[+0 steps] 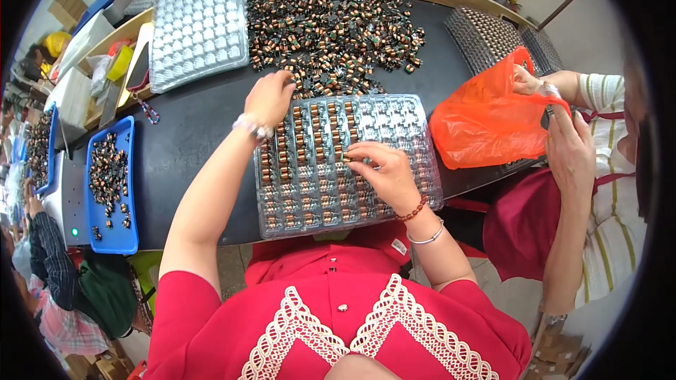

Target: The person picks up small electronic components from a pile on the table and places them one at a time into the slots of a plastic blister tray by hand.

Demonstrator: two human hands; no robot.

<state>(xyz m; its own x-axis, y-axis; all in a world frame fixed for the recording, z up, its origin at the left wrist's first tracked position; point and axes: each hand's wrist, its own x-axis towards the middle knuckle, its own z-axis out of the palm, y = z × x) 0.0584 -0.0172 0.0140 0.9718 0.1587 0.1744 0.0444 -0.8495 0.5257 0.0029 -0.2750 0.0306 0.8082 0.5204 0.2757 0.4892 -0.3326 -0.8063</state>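
A clear plastic tray [415, 218] with rows of pockets lies in front of me. Small copper-wound coils [299, 134] fill many of its left-hand pockets. Over the tray's middle, my right hand [386, 172] pinches a small coil [346, 159] between thumb and fingertips, right at a pocket. My left hand [270, 102] reaches past the tray's far left corner to the near edge of a large heap of loose coils [331, 24]. Its fingers are curled together there, and what they hold is hidden.
Stacked empty trays [199, 24] stand at the back left. A blue bin [130, 239] of coils sits left. At right, another person's hands [570, 137] hold an orange plastic bag [479, 127] beside my tray. Filled trays [486, 39] are stacked behind it.
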